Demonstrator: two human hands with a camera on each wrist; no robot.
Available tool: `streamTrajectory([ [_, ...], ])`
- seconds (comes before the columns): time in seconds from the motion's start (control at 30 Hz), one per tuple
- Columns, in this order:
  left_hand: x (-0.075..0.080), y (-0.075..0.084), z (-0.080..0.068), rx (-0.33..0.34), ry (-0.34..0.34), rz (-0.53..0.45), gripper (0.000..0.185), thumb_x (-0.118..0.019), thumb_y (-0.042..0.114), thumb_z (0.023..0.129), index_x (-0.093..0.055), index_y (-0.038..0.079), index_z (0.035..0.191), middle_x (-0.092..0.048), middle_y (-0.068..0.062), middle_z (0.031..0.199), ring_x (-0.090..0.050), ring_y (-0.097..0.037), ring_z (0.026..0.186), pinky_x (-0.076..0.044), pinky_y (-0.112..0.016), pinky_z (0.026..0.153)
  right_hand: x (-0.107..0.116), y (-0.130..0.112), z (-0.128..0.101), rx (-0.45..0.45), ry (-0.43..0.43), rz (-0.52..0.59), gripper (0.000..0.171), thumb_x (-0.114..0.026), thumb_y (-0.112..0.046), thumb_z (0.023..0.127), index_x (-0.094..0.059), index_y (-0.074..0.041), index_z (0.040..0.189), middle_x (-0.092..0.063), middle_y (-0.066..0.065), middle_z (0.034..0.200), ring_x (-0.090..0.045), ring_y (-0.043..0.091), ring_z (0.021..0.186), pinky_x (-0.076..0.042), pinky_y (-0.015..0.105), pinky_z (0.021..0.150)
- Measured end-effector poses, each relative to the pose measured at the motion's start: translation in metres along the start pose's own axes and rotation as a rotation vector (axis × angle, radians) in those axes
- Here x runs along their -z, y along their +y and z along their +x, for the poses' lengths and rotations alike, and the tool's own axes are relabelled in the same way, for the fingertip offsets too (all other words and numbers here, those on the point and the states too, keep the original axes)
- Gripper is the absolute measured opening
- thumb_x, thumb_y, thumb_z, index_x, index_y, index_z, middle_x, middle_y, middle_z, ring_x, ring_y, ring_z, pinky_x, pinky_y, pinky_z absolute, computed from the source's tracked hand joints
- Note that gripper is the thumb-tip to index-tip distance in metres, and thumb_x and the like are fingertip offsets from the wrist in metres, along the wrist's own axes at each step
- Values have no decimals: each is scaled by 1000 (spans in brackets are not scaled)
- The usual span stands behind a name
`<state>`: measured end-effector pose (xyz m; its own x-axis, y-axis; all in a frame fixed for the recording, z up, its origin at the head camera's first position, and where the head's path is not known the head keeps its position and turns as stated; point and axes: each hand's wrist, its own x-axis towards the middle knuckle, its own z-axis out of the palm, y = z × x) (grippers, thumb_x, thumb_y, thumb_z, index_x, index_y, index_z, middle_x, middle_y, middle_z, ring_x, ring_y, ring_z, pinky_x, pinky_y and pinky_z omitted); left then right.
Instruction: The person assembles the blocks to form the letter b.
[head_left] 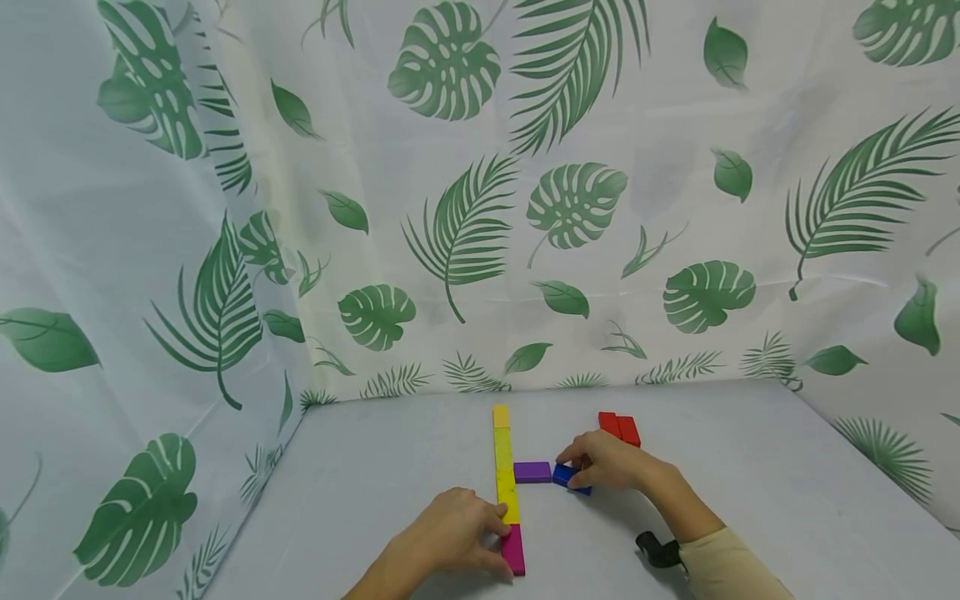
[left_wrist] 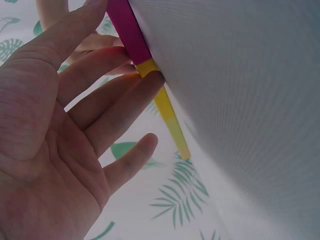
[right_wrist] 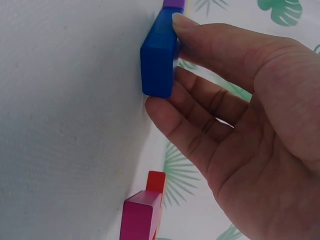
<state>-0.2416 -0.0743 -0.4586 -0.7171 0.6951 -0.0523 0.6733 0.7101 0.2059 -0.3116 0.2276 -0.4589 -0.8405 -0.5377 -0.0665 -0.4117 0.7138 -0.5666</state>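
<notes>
Blue block (right_wrist: 157,62) pinched; second magenta block (right_wrist: 136,220) (right wrist view only).

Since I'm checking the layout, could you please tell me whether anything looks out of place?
The blue rectangular block looks askew: in the head view it slants down to the right, out of line with the purple rectangular block beside it, though the right hand holds the blue one.
</notes>
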Motion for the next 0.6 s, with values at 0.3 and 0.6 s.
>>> streamTrajectory([
  [0.3, 0, 1, -1, -6, 4, 8, 50, -84, 64, 76, -80, 35, 116, -74, 13, 126, -69, -3, 113, -54, -32, 101, -1, -2, 0, -24, 1, 5, 34, -82, -17, 89, -77, -12, 123, -66, -6, 89, -57, 16, 88, -50, 25, 70],
  [0.6, 0, 1, -1, -5, 7, 12, 50, -84, 65, 76, -81, 35, 116, -74, 13, 126, -69, -3, 115, -54, -33, 102, -2, -2, 0, -24, 1, -2, 35, -83, -19, 89, -77, -12, 123, -66, -7, 89, -57, 15, 86, -50, 24, 69],
])
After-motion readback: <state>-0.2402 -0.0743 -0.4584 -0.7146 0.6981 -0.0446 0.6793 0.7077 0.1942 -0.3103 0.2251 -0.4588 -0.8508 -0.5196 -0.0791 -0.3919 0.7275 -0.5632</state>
